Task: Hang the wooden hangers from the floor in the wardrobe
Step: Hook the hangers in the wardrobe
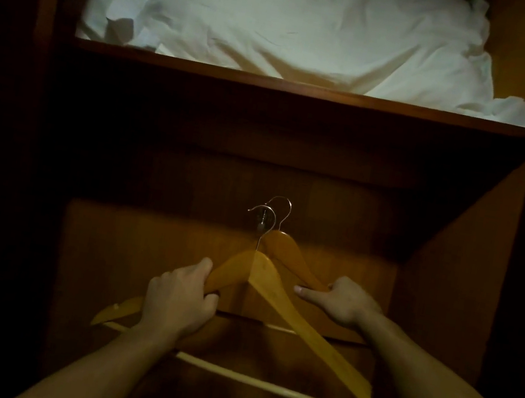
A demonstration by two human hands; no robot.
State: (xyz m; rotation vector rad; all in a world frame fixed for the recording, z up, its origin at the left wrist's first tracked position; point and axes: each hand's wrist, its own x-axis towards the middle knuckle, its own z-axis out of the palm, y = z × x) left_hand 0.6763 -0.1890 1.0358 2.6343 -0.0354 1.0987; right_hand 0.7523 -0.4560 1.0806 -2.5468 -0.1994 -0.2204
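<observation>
Two wooden hangers with metal hooks are held up inside the dark wardrobe. The nearer hanger (299,323) has a pale crossbar, and my left hand (180,299) grips its left arm. Behind it, the second hanger (290,252) is held by my right hand (341,302) at its right arm. Both hooks (268,215) point up, close together, below the shelf. No rail shows in the shadow above them, and I cannot tell whether the hooks rest on anything.
A wooden shelf (307,90) crosses above, loaded with white pillows and bedding (284,18). The wardrobe's back panel (141,248) is lit lower down; the right side wall (458,266) is close. The left side is very dark.
</observation>
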